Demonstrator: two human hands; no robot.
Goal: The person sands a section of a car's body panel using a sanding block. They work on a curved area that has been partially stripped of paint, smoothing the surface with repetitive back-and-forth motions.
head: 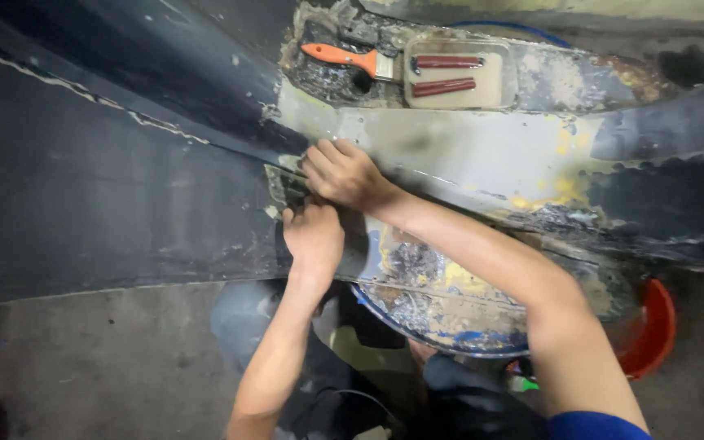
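Both your hands sit near the centre of the view, pressed against the dark car body panel (107,187) where its black paint gives way to a pale, sanded filler patch (450,143). Your right hand (344,173) lies at about 12 o'clock from your left hand (313,236), the two almost touching. The right one's fingers are curled down over the panel's edge at a seam; the left one's fingers are bent and bearing on the metal just below. Whether either one pinches a small thing, such as a scrap of abrasive, you cannot tell from here; the fingertips are hidden.

By the look of it the panel is rigid sheet metal, fixed and heavy, so it will not shift under you. Its ragged, flaking edge is likely sharp, so take hold on the flat faces either side of the seam, not on the lip. The filler probably feels dusty and a little slick.

The panel is black and scuffed, with white chipped lines, rusty mottling and yellow primer showing at 3 o'clock from your hands.

At 12 o'clock an orange-handled paintbrush (344,57) lies beside a shallow tray (503,77) holding two dark red tools (443,73). A red bucket (653,330) stands at 4 o'clock.
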